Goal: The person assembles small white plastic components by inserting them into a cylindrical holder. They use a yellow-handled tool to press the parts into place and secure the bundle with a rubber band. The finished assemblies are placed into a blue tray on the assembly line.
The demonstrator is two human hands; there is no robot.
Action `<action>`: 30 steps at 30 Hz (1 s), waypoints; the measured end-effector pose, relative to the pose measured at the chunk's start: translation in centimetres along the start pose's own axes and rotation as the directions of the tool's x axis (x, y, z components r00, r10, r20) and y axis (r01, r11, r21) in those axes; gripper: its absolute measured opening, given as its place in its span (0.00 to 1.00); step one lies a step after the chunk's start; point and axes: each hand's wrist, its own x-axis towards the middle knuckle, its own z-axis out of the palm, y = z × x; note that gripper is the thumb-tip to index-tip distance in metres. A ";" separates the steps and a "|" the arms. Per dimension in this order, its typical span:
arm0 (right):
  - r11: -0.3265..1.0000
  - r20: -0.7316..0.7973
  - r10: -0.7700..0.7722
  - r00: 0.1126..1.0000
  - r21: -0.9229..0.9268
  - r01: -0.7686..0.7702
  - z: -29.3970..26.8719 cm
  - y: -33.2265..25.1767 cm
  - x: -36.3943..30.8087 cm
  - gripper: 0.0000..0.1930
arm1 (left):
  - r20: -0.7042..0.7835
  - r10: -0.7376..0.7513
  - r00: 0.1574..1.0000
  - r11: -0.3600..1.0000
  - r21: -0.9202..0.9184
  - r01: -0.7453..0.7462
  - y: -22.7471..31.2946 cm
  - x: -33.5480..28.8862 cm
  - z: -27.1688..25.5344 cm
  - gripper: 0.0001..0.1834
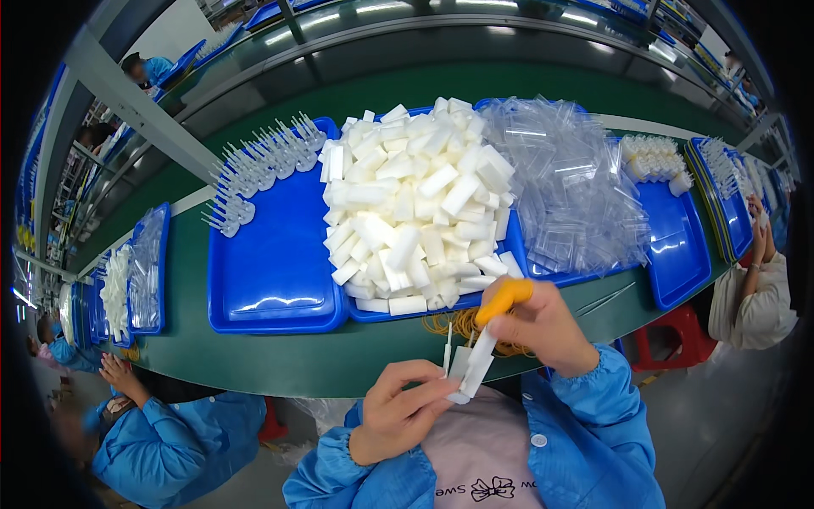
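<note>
Close to my chest, at the table's front edge, my left hand (pixel 407 405) pinches a small white and clear plastic part (pixel 459 394) with a thin upright stem. My right hand (pixel 543 329) wears an orange finger cot (pixel 510 299) and grips a white foam block (pixel 482 348) against that part. The two hands nearly meet, and their fingers partly hide the part. Just beyond them rises a big heap of white foam blocks (pixel 415 199) in a blue tray (pixel 373 314).
Left of the foam, a blue tray (pixel 271 271) carries several stemmed clear parts (pixel 254 174). Right are clear plastic pieces (pixel 568 187) and a blue tray (pixel 678 246) with small white parts (pixel 655 159). Rubber bands (pixel 509 346) and tweezers (pixel 606 299) lie near my hands. Co-workers (pixel 174 445) sit both sides.
</note>
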 end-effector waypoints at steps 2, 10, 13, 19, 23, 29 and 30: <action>0.995 0.033 -0.086 0.996 -0.041 0.087 0.9 0.4 -0.5 0.08 | -0.040 -0.028 0.999 1.000 0.002 0.028 0.3 -0.4 0.5 0.23; 0.975 0.040 -0.197 0.980 -0.092 0.200 2.3 2.1 -1.9 0.08 | -0.163 -0.001 0.987 0.999 0.039 0.007 -0.3 -1.5 1.6 0.26; 0.987 0.065 -0.119 0.991 -0.097 0.125 1.9 1.1 -1.4 0.08 | -0.043 -0.100 0.994 0.992 0.074 0.103 -0.3 -0.5 0.8 0.20; 0.441 0.104 -0.500 0.860 -0.824 0.356 0.4 -0.1 3.2 0.12 | -0.082 -0.412 0.907 0.852 -0.387 0.352 -1.5 -1.1 1.7 0.12; 0.097 0.168 -0.554 0.816 -0.960 0.263 0.6 0.7 4.8 0.14 | -0.129 -0.364 0.922 0.904 -0.287 0.317 -1.5 -1.0 1.3 0.12; 0.905 -0.147 -0.318 0.937 -0.341 0.254 0.5 0.2 3.4 0.13 | -0.137 -0.245 0.960 0.962 -0.153 0.224 -1.4 -1.0 0.5 0.13; 0.959 -0.171 -0.280 0.945 -0.095 0.267 0.4 0.4 3.2 0.14 | -0.124 -0.235 0.964 0.967 -0.133 0.218 -1.0 -0.9 0.5 0.13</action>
